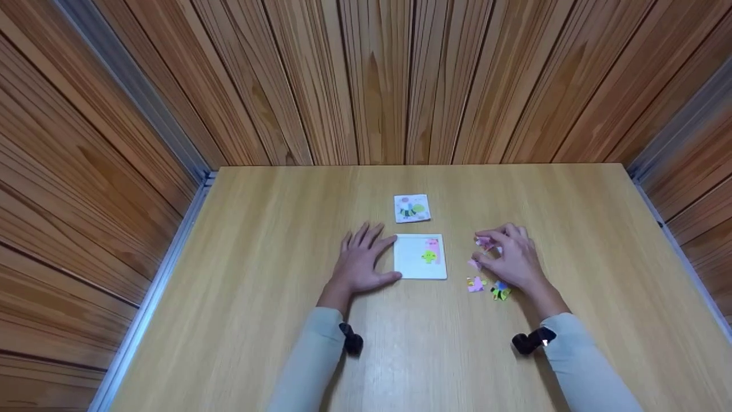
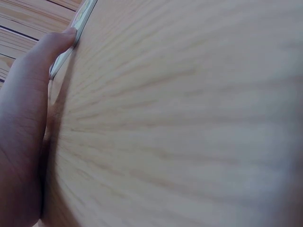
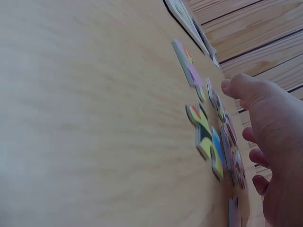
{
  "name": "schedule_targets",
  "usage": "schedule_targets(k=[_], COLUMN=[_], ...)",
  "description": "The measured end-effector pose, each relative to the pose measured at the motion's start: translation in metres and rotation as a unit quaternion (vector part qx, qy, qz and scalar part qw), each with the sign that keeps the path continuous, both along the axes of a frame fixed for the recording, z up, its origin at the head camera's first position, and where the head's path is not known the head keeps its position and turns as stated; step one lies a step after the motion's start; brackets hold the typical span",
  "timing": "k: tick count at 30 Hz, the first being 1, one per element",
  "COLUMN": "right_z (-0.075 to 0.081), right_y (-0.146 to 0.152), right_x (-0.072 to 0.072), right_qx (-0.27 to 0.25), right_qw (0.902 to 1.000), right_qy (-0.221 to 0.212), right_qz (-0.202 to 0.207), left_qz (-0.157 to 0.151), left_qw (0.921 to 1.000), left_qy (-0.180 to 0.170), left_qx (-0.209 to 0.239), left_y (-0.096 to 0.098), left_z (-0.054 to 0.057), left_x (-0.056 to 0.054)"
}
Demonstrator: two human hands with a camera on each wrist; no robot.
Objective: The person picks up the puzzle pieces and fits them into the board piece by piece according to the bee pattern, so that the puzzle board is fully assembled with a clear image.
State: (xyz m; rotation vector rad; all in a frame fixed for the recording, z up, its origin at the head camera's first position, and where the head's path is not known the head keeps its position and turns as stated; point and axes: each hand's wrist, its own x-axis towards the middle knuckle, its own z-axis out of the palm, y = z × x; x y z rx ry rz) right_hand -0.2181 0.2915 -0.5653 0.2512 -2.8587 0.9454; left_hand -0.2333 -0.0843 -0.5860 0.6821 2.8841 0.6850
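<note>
My left hand (image 1: 361,266) lies with fingers spread at the left side of a white puzzle tray (image 1: 409,260), its thumb and index fingertips at the tray's left corners. Inside the tray, on the right, sit pink and yellow puzzle pieces (image 1: 429,257). My right hand (image 1: 514,257) hovers over loose puzzle pieces, thumb and index finger apart with a gap between them. Pink pieces (image 1: 486,243) lie under these fingers, partly hidden. Nearer the wrist are a purple-and-yellow piece (image 1: 476,284) and a green, black and blue piece (image 3: 204,132).
Beyond the tray lies a square picture card (image 1: 412,208) with a bee-like drawing. The wooden table (image 1: 274,229) is bordered by plank walls (image 1: 372,86) at the back and sides, with a metal rail (image 1: 148,297) along its left edge.
</note>
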Motion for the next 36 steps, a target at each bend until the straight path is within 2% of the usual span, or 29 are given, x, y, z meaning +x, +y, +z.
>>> schedule_targets(k=[10, 20, 30, 36], right_z=[-0.003, -0.006, -0.006, -0.006], right_y=[0.015, 0.014, 0.014, 0.012], right_x=[0.01, 0.006, 0.001, 0.001], right_qx=[0.002, -0.002, -0.021, -0.014], right_qw=[0.9996, 0.9986, 0.9994, 0.9985], right_qy=[-0.011, -0.011, 0.015, -0.007], right_qz=[-0.026, -0.052, -0.023, -0.053], left_qz=[0.0, -0.001, 0.0, 0.002], left_qw=[0.9999, 0.9999, 1.0, 1.0], left_qy=[-0.009, -0.009, -0.004, -0.007], left_qx=[-0.005, -0.006, -0.003, -0.003], left_y=[0.0, 0.001, 0.001, 0.0], left_z=[-0.004, -0.001, -0.004, -0.006], left_x=[0.002, -0.001, -0.003, -0.003])
